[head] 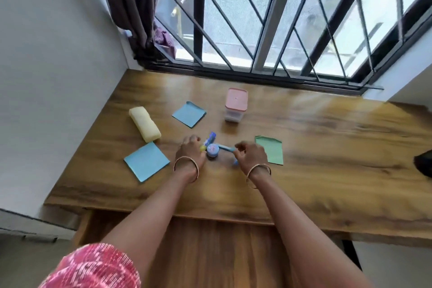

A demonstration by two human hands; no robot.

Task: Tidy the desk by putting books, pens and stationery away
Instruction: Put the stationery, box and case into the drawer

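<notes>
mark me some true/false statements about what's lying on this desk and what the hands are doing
1. The container has its pink lid on. True.
2. Three blue paper squares lie on the desk. False: only two, the near blue square and the far blue square; the third is the green sheet.
3. The yellow pouch lies to the left, apart from both hands. True.
4. The right hand lies flat on the green sheet. False: its fingers are curled, apparently pinching a light blue pen, beside the sheet.
</notes>
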